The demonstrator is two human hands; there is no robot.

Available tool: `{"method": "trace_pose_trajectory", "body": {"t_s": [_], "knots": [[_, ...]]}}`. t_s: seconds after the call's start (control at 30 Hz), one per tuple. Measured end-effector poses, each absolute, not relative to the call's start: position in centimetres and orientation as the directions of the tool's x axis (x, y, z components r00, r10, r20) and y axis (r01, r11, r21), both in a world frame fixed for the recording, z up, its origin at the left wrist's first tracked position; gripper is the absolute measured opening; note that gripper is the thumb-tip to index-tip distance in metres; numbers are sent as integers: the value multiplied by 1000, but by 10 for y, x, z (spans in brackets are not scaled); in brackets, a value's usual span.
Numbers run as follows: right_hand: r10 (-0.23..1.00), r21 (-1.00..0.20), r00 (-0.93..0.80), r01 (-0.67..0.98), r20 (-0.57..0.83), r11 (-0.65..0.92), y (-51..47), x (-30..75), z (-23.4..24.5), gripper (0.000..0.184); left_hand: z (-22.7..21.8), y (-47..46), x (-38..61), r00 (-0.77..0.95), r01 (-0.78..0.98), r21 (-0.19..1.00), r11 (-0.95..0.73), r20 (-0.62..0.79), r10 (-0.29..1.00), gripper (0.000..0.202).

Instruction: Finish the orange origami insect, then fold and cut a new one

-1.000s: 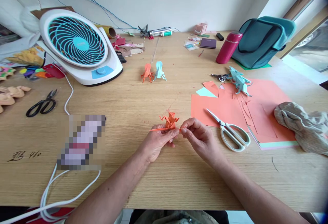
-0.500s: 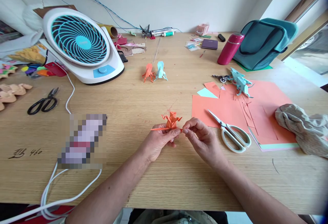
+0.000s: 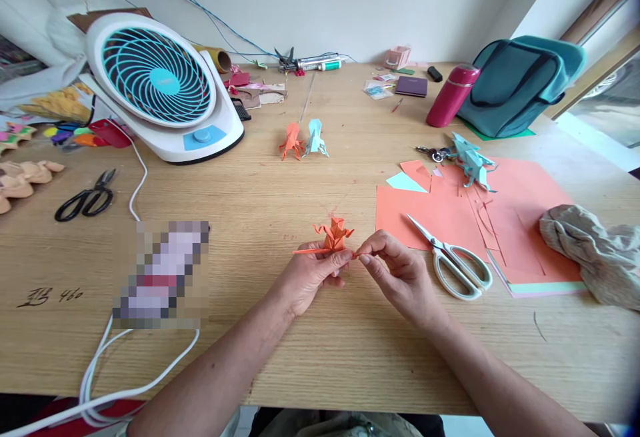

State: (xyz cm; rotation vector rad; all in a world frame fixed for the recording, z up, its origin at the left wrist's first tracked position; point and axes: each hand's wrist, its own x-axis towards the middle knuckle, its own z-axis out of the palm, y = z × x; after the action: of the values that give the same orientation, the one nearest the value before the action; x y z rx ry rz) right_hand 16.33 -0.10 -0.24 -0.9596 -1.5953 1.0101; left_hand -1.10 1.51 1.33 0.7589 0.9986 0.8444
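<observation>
An orange origami figure [image 3: 336, 234] with thin curled limbs is held just above the table. My left hand [image 3: 313, 278] is closed round its lower part, thumb on top, and a long thin point of the paper sticks out to the left. My right hand [image 3: 396, 277] pinches the tip of a slim paper limb on the figure's right side between thumb and index finger. White-handled scissors [image 3: 460, 270] lie beside my right hand, partly on orange paper sheets [image 3: 420, 214]. Two finished-looking origami figures, one orange [image 3: 291, 141] and one light blue [image 3: 315, 138], stand farther back.
A white fan [image 3: 165, 90] stands at the back left, with black-handled scissors [image 3: 87, 198] before it. Blue origami [image 3: 471, 159] and keys [image 3: 434, 153] lie on the right, near a pink bottle [image 3: 453, 96], a teal bag [image 3: 525, 87] and a crumpled cloth [image 3: 590, 250]. White cables [image 3: 100, 384] cross the front left.
My right fingers have shifted very slightly along the thin limb, away from my left hand. The view has moved a little; the left hand keeps its hold.
</observation>
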Motion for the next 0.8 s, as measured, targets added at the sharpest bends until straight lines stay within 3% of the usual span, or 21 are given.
{"method": "trace_pose_trajectory", "body": {"t_s": [0.3, 0.57, 0.8], "knots": [[965, -983, -198, 38, 170, 181, -2, 161, -4, 16, 8, 15, -12, 256, -233, 887, 400, -341, 905, 41], [984, -995, -174, -88, -27, -43, 3, 159, -1, 32, 6, 14, -13, 242, -92, 983, 158, -132, 961, 28], [980, -987, -187, -136, -62, -89, 5, 159, -2, 35, 4, 13, -13, 231, -82, 985, 152, -130, 964, 29]]}}
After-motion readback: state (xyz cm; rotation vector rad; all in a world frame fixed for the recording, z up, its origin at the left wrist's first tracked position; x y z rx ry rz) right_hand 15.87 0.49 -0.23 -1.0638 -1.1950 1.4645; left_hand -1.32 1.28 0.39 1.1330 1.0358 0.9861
